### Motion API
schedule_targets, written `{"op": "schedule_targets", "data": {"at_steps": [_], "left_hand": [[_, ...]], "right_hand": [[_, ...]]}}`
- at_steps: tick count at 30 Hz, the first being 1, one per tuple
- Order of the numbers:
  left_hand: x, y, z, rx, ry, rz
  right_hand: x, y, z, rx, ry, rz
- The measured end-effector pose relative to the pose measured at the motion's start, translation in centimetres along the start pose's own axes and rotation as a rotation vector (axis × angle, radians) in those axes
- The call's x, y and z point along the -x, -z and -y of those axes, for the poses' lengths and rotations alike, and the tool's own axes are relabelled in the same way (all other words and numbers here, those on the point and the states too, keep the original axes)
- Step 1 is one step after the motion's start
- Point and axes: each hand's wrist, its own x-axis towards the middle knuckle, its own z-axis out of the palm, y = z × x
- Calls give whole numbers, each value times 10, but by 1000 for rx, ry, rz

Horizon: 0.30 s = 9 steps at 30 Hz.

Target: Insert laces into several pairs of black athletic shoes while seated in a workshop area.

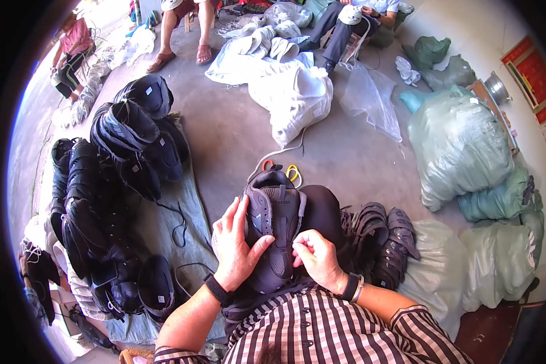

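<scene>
A dark grey shoe upper (279, 209) lies on my lap, its heel opening away from me and its toe toward me. My left hand (233, 246) holds it along the left side, fingers stretched up the edge and thumb by the toe. At the right of the toe, my right hand (320, 258) is closed in a pinch; whatever its fingertips hold is too small to make out. A pale cord (258, 167) runs from beside the heel toward a white bundle. Just beyond the heel show an orange loop handle (267, 164) and a yellow loop handle (293, 175).
Stacked black shoe uppers (103, 212) fill a sheet on the left. More dark uppers (394, 242) sit right of my lap. A white bundle (294, 100) lies ahead; stuffed green sacks (461, 151) line the right wall. Seated people (358, 24) are at the back.
</scene>
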Motion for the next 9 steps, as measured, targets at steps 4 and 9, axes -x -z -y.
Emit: {"op": "schedule_targets", "data": {"at_steps": [4,9], "left_hand": [[-1,0,0,15,-6,-3],[0,0,0,9,-13,4]], "right_hand": [[-1,3,4,9,5,27],[0,1,5,41,-22,17]]}}
